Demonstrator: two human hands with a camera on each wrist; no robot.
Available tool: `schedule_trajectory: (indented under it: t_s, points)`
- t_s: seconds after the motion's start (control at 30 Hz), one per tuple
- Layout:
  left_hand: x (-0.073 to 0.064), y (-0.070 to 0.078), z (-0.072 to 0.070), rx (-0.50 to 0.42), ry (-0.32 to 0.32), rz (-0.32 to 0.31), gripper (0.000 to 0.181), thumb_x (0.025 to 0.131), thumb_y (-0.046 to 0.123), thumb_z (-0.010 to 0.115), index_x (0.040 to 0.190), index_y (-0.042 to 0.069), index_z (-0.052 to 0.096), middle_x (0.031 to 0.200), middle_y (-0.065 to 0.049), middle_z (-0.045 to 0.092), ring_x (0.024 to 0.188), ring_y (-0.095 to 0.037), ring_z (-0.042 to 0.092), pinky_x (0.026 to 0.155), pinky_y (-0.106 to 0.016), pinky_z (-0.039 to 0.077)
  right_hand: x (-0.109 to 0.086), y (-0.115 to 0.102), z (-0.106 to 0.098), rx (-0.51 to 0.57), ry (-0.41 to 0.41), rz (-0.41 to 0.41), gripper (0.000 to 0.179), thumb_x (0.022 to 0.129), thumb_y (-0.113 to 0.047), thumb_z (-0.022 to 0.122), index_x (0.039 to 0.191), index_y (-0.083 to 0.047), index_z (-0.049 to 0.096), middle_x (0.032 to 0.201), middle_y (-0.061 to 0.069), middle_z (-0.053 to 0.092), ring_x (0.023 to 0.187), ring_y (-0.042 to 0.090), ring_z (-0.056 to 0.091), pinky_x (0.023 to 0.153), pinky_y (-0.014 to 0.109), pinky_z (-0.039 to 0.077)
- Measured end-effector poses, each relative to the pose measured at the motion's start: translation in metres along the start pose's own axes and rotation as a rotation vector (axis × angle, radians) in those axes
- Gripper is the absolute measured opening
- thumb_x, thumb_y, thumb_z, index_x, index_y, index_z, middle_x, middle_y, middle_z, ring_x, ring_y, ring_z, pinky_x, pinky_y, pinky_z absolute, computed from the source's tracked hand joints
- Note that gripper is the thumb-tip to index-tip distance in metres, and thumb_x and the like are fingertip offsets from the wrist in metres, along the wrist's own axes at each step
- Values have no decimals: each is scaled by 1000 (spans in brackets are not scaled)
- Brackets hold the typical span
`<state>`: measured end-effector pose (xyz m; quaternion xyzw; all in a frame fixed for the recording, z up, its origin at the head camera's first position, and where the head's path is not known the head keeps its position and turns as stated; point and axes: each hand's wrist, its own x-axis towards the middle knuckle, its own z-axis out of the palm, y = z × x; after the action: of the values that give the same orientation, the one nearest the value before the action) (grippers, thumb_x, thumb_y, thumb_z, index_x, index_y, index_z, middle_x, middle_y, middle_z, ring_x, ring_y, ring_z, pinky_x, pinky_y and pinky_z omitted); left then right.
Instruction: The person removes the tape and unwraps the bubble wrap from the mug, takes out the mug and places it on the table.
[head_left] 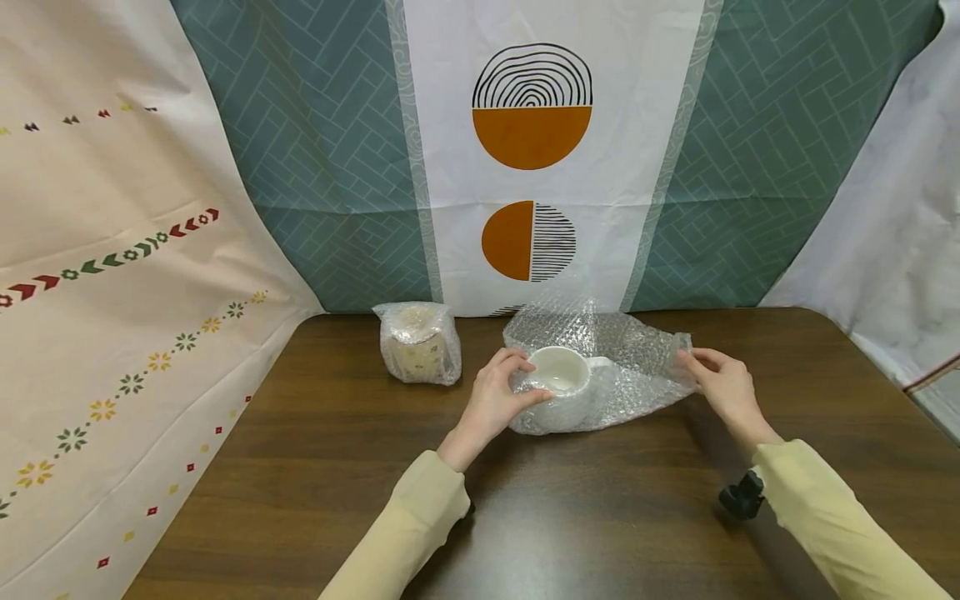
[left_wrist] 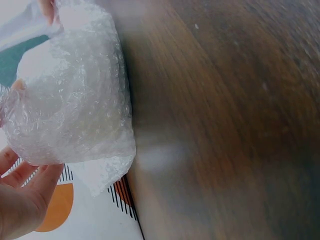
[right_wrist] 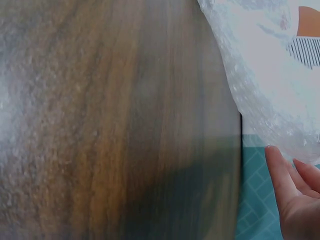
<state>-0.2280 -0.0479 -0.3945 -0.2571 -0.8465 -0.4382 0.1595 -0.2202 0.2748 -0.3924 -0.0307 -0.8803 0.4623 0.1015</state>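
Observation:
A white mug [head_left: 564,374] stands upright on the table, its handle pointing right and its lower part covered by bubble wrap [head_left: 630,398]. My left hand [head_left: 497,390] grips the mug from the left through the wrap, thumb at the near side and fingers at the far side of the rim. In the left wrist view the bubble wrap [left_wrist: 80,95] hides most of the mug. At the right end of the sheet my right hand [head_left: 723,387] pinches the edge of the wrap between thumb and fingers. The wrap [right_wrist: 260,75] stretches toward those fingers in the right wrist view.
A patterned cup [head_left: 420,354], wrapped in bubble wrap, stands at the back left of the brown wooden table [head_left: 315,467]. Behind the table hangs a green and white cloth [head_left: 330,158], and a cream cloth [head_left: 135,333] drapes along the left side.

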Motion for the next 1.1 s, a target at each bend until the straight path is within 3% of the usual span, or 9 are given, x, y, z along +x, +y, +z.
schedule_trajectory:
  t_s: [0.27, 0.53, 0.67, 0.87, 0.97, 1.1]
  points:
    - [0, -1, 0, -1, 2, 5, 37, 67, 23, 81, 92, 1, 64, 107, -6, 55, 95, -20, 52, 78, -31, 43, 0, 8, -3, -13, -39, 18, 61, 92, -41, 47, 120, 13, 48, 116, 32, 48, 84, 27, 59, 59, 19, 47]
    - [0, -1, 0, 0, 6, 12, 37, 67, 21, 81, 92, -1, 64, 105, -6, 55, 94, -19, 52, 77, -30, 43, 0, 7, -7, 70, -73, 33, 66, 91, -43, 50, 125, 13, 43, 120, 30, 45, 77, 1, 57, 64, 19, 48]
    - [0, -1, 0, 1, 2, 1, 38, 67, 22, 81, 92, 0, 64, 106, -6, 55, 95, -19, 52, 78, -30, 42, 1, 5, -8, 124, -60, 39, 67, 89, -43, 54, 125, 13, 43, 118, 28, 46, 76, -5, 55, 64, 18, 48]
    - [0, 1, -1, 2, -7, -1, 38, 68, 24, 81, 93, 1, 64, 106, -6, 54, 95, -20, 51, 77, -30, 43, 5, 9, -9, 203, 60, 29, 55, 85, -36, 62, 118, 8, 52, 101, 12, 57, 75, 2, 60, 64, 18, 48]
    - [0, 0, -1, 3, -7, -2, 38, 68, 25, 80, 92, 1, 64, 106, -5, 54, 94, -20, 51, 77, -30, 43, 5, 7, -10, 178, 144, -1, 51, 84, -36, 63, 114, 5, 54, 94, 5, 59, 74, 1, 59, 62, 15, 46]
    - [0, 0, 0, 4, -11, -8, 38, 68, 25, 81, 92, 1, 64, 106, -5, 54, 95, -19, 51, 78, -30, 42, 3, -5, -12, 43, 236, -68, 50, 86, -39, 60, 114, 2, 54, 95, -1, 57, 78, -3, 51, 63, 14, 39]
